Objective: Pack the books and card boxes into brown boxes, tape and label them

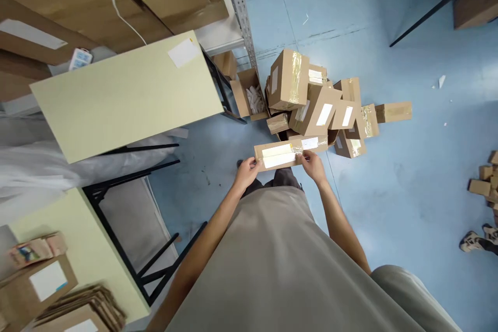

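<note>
I hold a long flat cardboard box [278,155] with a white label and clear tape, level in front of my waist. My left hand [247,171] grips its left end, fingers wrapped round the edge. My right hand [312,164] pinches its right end near the tape. Just beyond the box lies a heap of several taped cardboard parcels [319,106] on the blue floor.
A pale yellow table [124,93] on black legs stands at left, with a second table [78,249] carrying boxes and flattened cartons at lower left. An open box [249,94] sits by a metal shelf upright. Another person's shoes [478,241] and more small boxes [486,181] show at right.
</note>
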{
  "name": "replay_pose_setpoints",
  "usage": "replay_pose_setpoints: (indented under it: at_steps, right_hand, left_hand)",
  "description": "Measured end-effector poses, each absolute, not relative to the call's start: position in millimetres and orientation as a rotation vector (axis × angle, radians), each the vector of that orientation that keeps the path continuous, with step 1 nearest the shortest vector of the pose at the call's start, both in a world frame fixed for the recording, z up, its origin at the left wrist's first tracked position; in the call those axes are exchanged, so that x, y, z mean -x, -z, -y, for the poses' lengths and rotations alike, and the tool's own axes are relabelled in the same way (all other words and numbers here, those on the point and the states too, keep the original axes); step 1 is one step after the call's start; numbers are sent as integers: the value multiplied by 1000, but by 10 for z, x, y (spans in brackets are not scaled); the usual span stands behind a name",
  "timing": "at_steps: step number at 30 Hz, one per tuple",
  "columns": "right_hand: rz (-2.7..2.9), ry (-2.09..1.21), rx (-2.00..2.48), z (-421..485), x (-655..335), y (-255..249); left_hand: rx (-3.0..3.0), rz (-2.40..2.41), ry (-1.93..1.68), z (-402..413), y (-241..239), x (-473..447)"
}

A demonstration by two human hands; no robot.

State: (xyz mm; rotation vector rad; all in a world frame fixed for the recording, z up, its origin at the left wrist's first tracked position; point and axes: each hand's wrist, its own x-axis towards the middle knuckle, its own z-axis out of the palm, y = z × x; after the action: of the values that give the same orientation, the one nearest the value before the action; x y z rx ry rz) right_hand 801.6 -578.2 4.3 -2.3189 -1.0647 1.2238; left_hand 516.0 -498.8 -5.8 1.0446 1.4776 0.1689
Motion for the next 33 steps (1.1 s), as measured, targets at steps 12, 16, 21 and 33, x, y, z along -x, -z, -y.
replay_pose_setpoints:
  at_steps: [12,16,21,33]
  right_hand:
    - [1035,-1468,2436,5683,-9274,94]
    - [1145,-1492,2553,5746,-9730,41]
    - [1245,-1178,2755,5679,-10451,-235]
    - [1534,-343,2702,4813,-11146,-741]
  left_hand:
    - [-989,-1471,-78,4923,-112,-6350]
    - [-829,-1261,20,4926,-267,-6771]
    - [-683,-1070,73,5048,-430,-7478]
    - [-422,-958,-179,4872,-565,-8545]
